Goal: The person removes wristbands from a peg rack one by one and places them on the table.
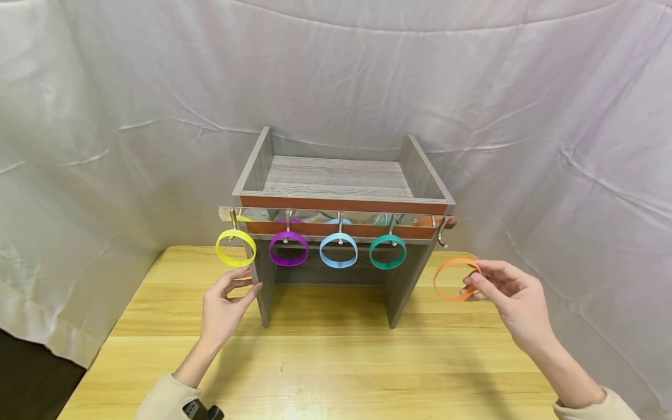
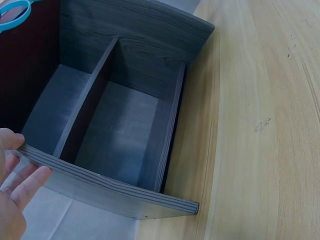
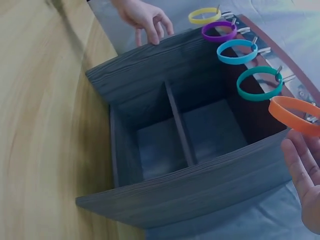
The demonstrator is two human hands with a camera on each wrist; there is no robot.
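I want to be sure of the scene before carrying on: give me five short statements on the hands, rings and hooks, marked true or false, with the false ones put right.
1. The right hand holds the orange ring. True.
2. The left hand holds the purple ring. False: it grips a side panel of the shelf unit.
3. The yellow ring hangs on the leftmost hook. True.
4. The green ring lies on the table. False: it hangs from a hook.
5. The rightmost hook carries no ring. True.
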